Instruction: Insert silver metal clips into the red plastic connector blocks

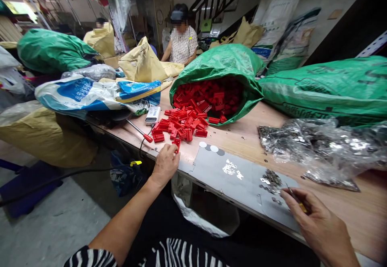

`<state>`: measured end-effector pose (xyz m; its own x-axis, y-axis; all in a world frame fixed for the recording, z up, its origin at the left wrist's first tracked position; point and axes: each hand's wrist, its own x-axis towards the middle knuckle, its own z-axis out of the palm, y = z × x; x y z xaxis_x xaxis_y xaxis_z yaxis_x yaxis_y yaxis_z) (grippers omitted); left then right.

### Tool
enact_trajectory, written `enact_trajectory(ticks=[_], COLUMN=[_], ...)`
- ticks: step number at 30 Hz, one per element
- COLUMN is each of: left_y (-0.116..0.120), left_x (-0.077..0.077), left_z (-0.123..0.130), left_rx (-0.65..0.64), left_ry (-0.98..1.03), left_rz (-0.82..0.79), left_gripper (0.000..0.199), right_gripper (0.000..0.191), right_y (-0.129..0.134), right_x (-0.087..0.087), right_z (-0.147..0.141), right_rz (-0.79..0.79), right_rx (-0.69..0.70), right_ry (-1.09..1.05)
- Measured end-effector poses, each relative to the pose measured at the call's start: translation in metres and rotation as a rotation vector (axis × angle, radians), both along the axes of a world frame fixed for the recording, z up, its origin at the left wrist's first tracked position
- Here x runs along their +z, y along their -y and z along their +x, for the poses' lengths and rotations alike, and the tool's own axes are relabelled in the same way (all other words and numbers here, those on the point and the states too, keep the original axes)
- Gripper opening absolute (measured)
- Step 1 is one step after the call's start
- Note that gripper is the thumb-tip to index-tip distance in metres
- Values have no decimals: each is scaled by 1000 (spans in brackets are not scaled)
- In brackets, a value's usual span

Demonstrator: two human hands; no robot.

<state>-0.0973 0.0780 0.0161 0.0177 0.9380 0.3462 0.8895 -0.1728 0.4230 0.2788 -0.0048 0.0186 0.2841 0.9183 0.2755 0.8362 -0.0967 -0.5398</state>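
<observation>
My left hand (166, 162) is closed on a red plastic part (176, 143) at the near side of a loose pile of red parts (184, 123). That pile spills from the mouth of a green sack (225, 61). On the right, my right hand (311, 210) grips a thin pointed tool (298, 201) with a yellow section, its tip beside a small heap of dark metal pieces (272, 178). A cluster of flat silver pieces (229, 168) lies between the hands on a grey mat (208, 166).
Clear plastic bags of metal pieces (320, 146) lie at the right, before another green sack (332, 85). A white device (152, 114) and a red-tipped rod (142, 131) are left of the pile. Across the table sits a person (183, 43); another is farther back.
</observation>
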Motion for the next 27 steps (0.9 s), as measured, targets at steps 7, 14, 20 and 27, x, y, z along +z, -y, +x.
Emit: enact_trajectory(ticks=[7, 14, 20, 27], left_y=[31, 48, 58, 68], left_x=[11, 20, 20, 27], left_z=[31, 50, 57, 65], left_rx=[-229, -371, -452, -504], left_ry=[384, 513, 463, 378], left_rz=[-11, -32, 3, 123], left_gripper=[10, 6, 42, 25], right_gripper=[40, 26, 16, 7], right_y=[-2, -5, -10, -6], right_x=[14, 29, 36, 27], right_z=[-51, -103, -129, -133], right_rz=[-32, 29, 105, 147], right_rx=[155, 329, 478, 544], right_ry=[-301, -282, -216, -142])
